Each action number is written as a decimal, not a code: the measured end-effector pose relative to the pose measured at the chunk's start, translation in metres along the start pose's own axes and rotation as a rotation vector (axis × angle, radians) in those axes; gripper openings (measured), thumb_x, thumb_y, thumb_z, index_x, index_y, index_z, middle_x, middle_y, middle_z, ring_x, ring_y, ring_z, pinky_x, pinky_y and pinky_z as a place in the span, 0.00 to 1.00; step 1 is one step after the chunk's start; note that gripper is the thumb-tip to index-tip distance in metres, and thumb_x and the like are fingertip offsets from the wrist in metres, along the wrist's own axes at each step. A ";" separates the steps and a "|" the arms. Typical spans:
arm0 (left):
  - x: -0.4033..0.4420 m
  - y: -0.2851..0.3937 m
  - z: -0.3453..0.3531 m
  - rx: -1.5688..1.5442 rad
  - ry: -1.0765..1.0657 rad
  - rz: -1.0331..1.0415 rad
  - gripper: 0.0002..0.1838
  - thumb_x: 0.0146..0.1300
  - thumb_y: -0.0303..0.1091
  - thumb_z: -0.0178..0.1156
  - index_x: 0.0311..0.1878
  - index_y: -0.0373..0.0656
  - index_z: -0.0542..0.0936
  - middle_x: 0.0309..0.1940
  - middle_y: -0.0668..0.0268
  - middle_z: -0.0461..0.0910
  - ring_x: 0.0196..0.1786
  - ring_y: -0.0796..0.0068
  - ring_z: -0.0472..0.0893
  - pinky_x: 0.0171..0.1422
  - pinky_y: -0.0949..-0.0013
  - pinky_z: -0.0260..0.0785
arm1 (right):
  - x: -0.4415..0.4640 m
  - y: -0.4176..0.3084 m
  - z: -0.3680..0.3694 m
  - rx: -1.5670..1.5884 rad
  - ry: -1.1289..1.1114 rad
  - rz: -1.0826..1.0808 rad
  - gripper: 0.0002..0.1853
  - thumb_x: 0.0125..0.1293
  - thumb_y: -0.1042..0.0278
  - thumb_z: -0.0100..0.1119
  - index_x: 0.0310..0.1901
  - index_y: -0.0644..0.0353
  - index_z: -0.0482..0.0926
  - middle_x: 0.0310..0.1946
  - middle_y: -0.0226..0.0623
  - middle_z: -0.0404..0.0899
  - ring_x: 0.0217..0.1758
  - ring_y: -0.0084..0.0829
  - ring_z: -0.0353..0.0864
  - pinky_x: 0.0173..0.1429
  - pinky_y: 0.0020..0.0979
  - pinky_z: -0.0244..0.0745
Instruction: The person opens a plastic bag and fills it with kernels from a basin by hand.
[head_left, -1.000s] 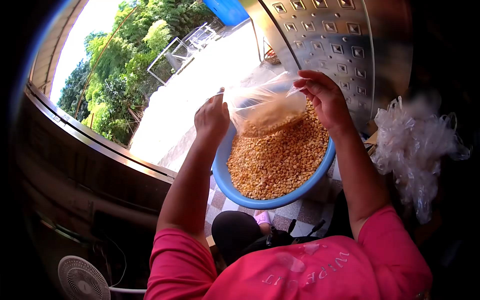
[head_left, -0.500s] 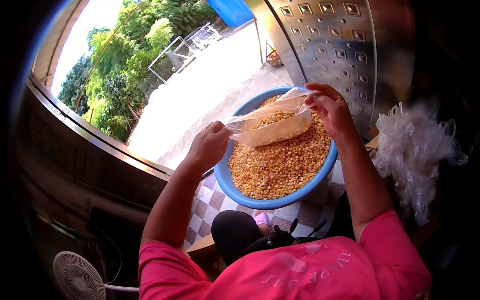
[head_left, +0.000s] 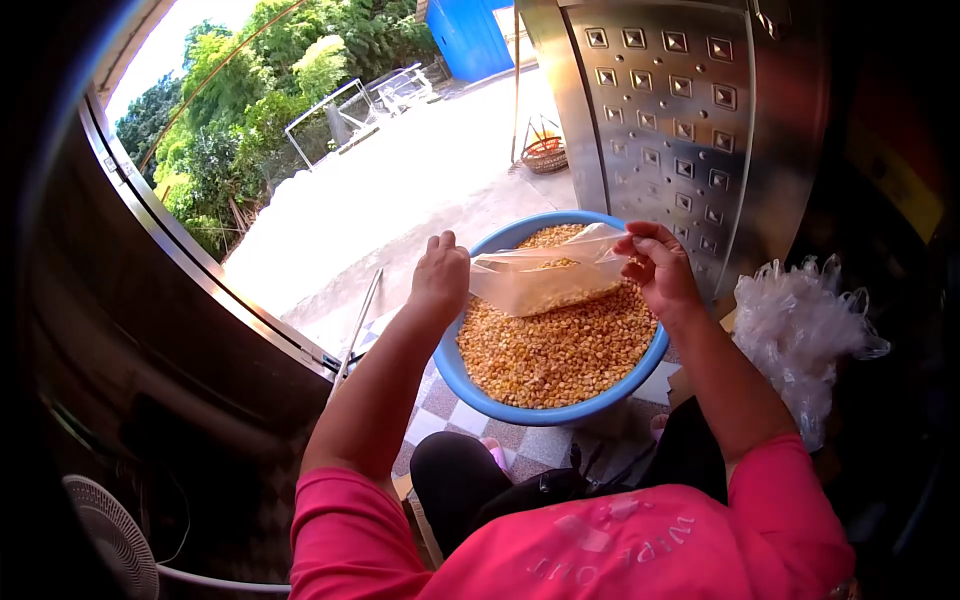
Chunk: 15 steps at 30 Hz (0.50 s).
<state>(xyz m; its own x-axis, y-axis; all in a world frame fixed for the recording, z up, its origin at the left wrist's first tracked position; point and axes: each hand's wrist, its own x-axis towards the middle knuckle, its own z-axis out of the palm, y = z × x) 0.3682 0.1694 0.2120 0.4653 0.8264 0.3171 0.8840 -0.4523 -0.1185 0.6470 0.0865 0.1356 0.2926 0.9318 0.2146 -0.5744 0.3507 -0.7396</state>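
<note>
A clear plastic bag (head_left: 540, 285) with some yellow kernels inside is stretched between my two hands. My left hand (head_left: 441, 272) is closed on the bag's left corner. Thumb and fingers of my right hand (head_left: 655, 262) pinch its right corner. Beneath the bag stands a round blue basin (head_left: 483, 402), filled with loose yellow-orange kernels (head_left: 550, 360). The bag hangs over the kernels at the basin's far half; whether its underside touches them I cannot tell.
A bunch of clear plastic bags (head_left: 795, 335) lies to the right. Beyond the basin stands a studded metal door (head_left: 670, 130), with a wicker basket (head_left: 545, 155) outside. A fan (head_left: 110, 535) is at the lower left, and checkered tiles (head_left: 440, 398) show below.
The bag has come down lower over the basin and its mouth has flattened. Both hands have lowered with it, still gripping its corners. The view has tilted, showing more of the door and basket.
</note>
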 end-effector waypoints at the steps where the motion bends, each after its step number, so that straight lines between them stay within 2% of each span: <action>1: 0.007 -0.009 0.003 0.003 0.044 0.054 0.06 0.54 0.20 0.49 0.30 0.31 0.76 0.45 0.52 0.70 0.52 0.55 0.71 0.53 0.60 0.71 | 0.007 -0.008 0.010 -0.023 0.001 0.020 0.11 0.62 0.78 0.47 0.44 0.59 0.77 0.32 0.35 0.81 0.39 0.28 0.82 0.34 0.26 0.79; 2: 0.013 -0.016 0.005 0.008 0.090 0.106 0.06 0.54 0.20 0.49 0.30 0.31 0.76 0.45 0.52 0.70 0.52 0.55 0.71 0.53 0.60 0.71 | 0.014 -0.017 0.020 -0.046 0.001 0.038 0.11 0.62 0.78 0.47 0.44 0.59 0.77 0.32 0.36 0.81 0.39 0.29 0.82 0.35 0.27 0.80; 3: 0.017 -0.019 -0.001 -0.028 0.122 0.109 0.06 0.54 0.20 0.49 0.31 0.31 0.76 0.45 0.52 0.70 0.52 0.56 0.70 0.54 0.60 0.70 | 0.021 -0.026 0.031 -0.053 -0.023 0.043 0.10 0.61 0.78 0.49 0.42 0.59 0.77 0.32 0.37 0.81 0.38 0.26 0.81 0.35 0.27 0.80; 6: 0.023 -0.023 -0.026 -0.119 0.147 0.073 0.07 0.55 0.20 0.48 0.30 0.30 0.76 0.45 0.53 0.71 0.52 0.56 0.70 0.54 0.60 0.69 | 0.035 -0.054 0.064 -0.157 -0.060 0.068 0.10 0.61 0.78 0.49 0.42 0.60 0.77 0.31 0.37 0.81 0.38 0.27 0.81 0.38 0.30 0.80; 10: 0.010 -0.040 -0.031 -0.022 0.181 0.025 0.09 0.56 0.22 0.48 0.31 0.34 0.79 0.44 0.53 0.73 0.52 0.58 0.70 0.53 0.61 0.69 | 0.038 -0.074 0.101 -0.204 -0.122 0.096 0.11 0.60 0.78 0.49 0.43 0.59 0.77 0.30 0.36 0.81 0.36 0.28 0.81 0.38 0.31 0.78; 12: -0.005 -0.048 -0.026 0.035 0.222 0.061 0.08 0.56 0.23 0.49 0.30 0.37 0.78 0.41 0.56 0.75 0.50 0.59 0.71 0.51 0.62 0.68 | 0.038 -0.074 0.108 -0.319 -0.187 0.206 0.11 0.60 0.78 0.49 0.43 0.57 0.78 0.30 0.35 0.81 0.34 0.27 0.80 0.36 0.28 0.76; 13: -0.014 -0.052 -0.023 0.099 0.254 0.104 0.06 0.56 0.25 0.50 0.30 0.40 0.78 0.38 0.59 0.76 0.47 0.60 0.73 0.49 0.63 0.67 | 0.034 -0.068 0.109 -0.345 -0.156 0.252 0.11 0.60 0.77 0.49 0.43 0.56 0.78 0.29 0.34 0.81 0.29 0.24 0.78 0.31 0.26 0.73; 15: -0.028 -0.056 -0.017 0.102 0.201 0.069 0.06 0.57 0.26 0.49 0.31 0.42 0.77 0.36 0.61 0.77 0.46 0.60 0.74 0.48 0.62 0.67 | 0.026 -0.058 0.107 -0.409 -0.137 0.313 0.11 0.60 0.77 0.49 0.43 0.56 0.78 0.30 0.34 0.81 0.27 0.22 0.77 0.29 0.26 0.72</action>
<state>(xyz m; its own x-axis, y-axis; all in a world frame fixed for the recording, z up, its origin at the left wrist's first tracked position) 0.3050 0.1660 0.2257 0.5155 0.7064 0.4850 0.8551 -0.4607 -0.2377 0.6066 0.1007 0.2523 0.0364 0.9993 0.0049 -0.2657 0.0144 -0.9640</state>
